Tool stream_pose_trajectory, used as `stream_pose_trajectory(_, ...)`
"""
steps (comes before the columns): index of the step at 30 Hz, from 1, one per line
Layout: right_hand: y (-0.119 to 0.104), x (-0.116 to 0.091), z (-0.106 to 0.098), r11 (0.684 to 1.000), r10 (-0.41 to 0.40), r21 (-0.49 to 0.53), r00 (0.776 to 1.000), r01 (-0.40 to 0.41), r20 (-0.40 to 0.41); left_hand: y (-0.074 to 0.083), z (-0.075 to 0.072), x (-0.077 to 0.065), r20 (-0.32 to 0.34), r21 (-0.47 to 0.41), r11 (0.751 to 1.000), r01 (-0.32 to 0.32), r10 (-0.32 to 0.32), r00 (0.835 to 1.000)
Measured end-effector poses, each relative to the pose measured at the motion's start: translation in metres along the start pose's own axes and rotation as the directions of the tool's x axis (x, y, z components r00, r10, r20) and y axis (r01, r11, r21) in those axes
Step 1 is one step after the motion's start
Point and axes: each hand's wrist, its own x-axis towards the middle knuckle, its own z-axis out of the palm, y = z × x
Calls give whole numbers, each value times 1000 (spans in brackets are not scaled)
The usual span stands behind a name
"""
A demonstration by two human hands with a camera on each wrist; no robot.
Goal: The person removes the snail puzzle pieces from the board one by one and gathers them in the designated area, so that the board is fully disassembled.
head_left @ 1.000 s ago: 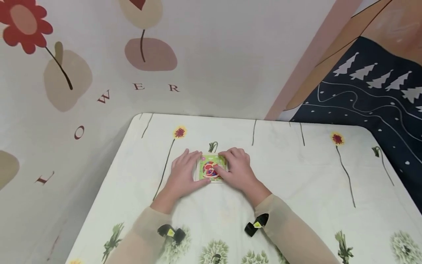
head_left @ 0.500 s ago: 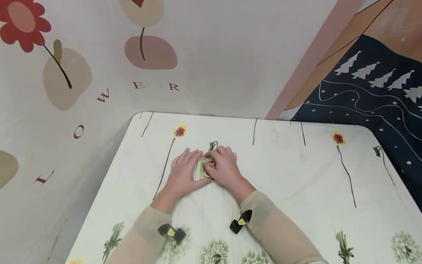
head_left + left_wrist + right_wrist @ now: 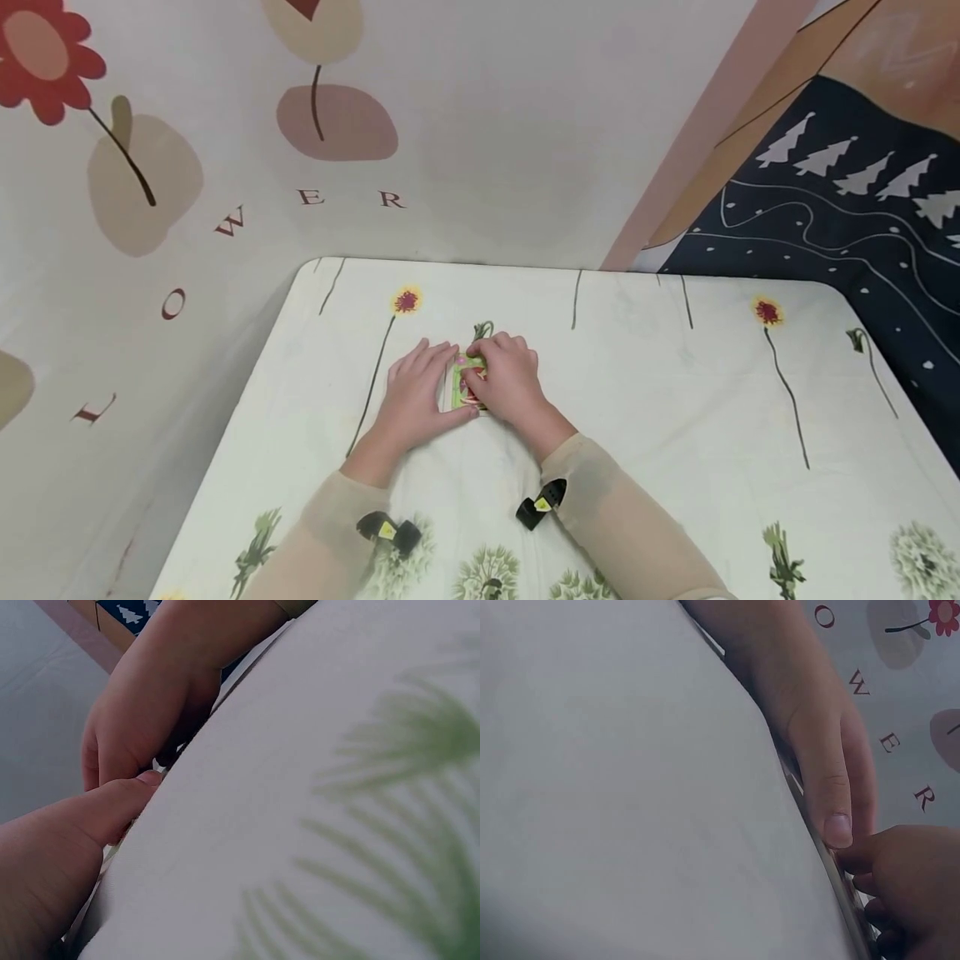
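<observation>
A small square picture board (image 3: 459, 398), printed green with red and pink and edged in a pale border, lies flat on the table. My left hand (image 3: 412, 392) holds it at its left side, fingers at the upper left corner and thumb along the lower edge. Over the board's right part bends my right hand (image 3: 510, 379), thumb and forefinger tips down on the picture; I cannot tell whether they pinch a piece. That hand covers the right half of the print. In the left wrist view, my left thumb (image 3: 116, 802) lies close to the right hand (image 3: 142, 712).
A white cloth with printed flowers covers the table (image 3: 660, 375). Behind and to the left hangs a pale sheet (image 3: 510, 150) with flower shapes and letters. At the right, a dark blue panel (image 3: 825, 217) shows white trees. Black cameras sit on both wrists.
My right hand has moved left from the board's right edge onto the picture, hiding more of it; over the last half second it stays nearly still. My left hand keeps its place.
</observation>
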Motion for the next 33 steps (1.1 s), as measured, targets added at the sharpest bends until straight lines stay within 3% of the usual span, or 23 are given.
stream_pose_trajectory(19,1,1,2,997,-10,78,999,13,-38,-3,0,1,10,-10,1000,15,-15,1000)
stream_pose_trajectory(23,2,0,2,991,-64,112,995,72,-78,-3,0,2,16,-16,1000,26,-26,1000)
stream_pose_trajectory(28,5,-2,2,968,-171,155,972,196,-163,-2,0,3,19,-13,999,31,-30,999)
stream_pose_trajectory(33,9,-5,3,953,-164,221,967,206,-197,-1,1,2,32,-14,999,45,-45,998)
